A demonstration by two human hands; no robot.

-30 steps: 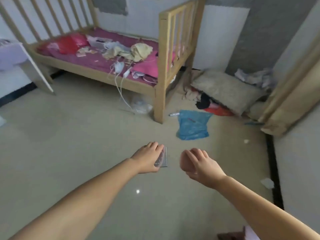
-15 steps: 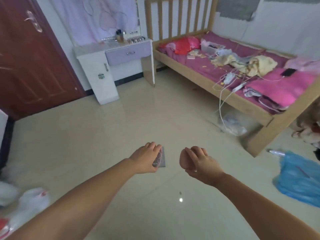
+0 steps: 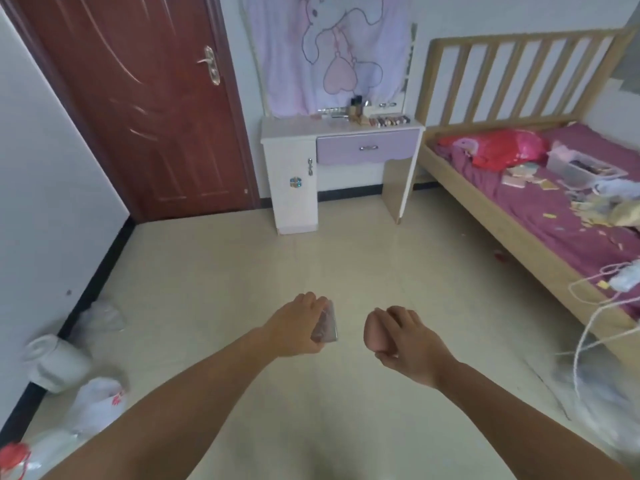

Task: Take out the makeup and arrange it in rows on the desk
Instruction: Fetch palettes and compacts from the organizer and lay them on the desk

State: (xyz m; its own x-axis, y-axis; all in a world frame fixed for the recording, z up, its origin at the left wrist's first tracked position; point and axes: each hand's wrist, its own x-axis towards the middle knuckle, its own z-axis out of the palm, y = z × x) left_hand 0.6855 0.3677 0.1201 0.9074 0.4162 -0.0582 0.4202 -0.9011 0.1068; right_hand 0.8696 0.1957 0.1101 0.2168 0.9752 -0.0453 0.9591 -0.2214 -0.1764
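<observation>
Here the left hand (image 3: 298,327) grips a flat makeup case (image 3: 326,326), its fingers (image 3: 313,301) curled over the top edge; the right hand (image 3: 405,341) wraps a pink makeup sponge (image 3: 374,330). Both hover above the floor (image 3: 346,254), the worktop (image 3: 341,128) standing far ahead, makeup rows (image 3: 389,119) on it.

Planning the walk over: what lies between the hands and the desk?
Only bare floor in the head view, from the left hand and right hand to the desk.

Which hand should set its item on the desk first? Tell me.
Either, marginally the right hand: its beige makeup sponge sits on the side nearer the row of makeup on the desk; both are far off.
</observation>
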